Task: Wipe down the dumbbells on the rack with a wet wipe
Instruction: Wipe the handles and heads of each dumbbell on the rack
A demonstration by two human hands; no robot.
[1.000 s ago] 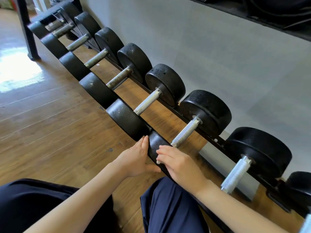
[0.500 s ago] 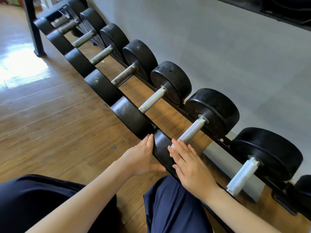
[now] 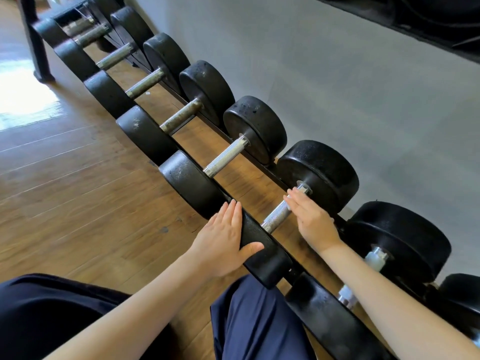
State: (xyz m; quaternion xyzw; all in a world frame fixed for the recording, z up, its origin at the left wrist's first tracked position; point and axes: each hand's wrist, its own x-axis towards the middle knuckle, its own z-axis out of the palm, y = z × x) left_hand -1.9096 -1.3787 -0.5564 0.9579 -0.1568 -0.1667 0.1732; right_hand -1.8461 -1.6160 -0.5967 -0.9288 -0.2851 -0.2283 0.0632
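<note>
A row of black round-headed dumbbells with metal handles lies across a low rack along the wall. My left hand (image 3: pixel 223 240) rests flat against the outer face of the near head (image 3: pixel 265 258) of one dumbbell, thumb hooked over its rim. My right hand (image 3: pixel 309 219) is stretched out with straight fingers over the far part of that dumbbell's knurled handle (image 3: pixel 275 216), fingertips near the far head (image 3: pixel 319 172). No wet wipe shows in either hand; whether anything lies under the right palm is hidden.
The neighbouring dumbbells (image 3: pixel 226 157) (image 3: pixel 389 242) sit close on both sides. A grey wall (image 3: pixel 337 74) runs right behind the rack, with a dark upper shelf (image 3: pixel 415 16) overhead. Wooden floor (image 3: pixel 78 178) spreads to the left, a black post (image 3: pixel 36 48) far left. My dark-trousered knee (image 3: pixel 254 320) is against the rack.
My right hand has left the near head and slid forward along the handle towards the far head. My left hand stays on the near head. The view has shifted closer.
</note>
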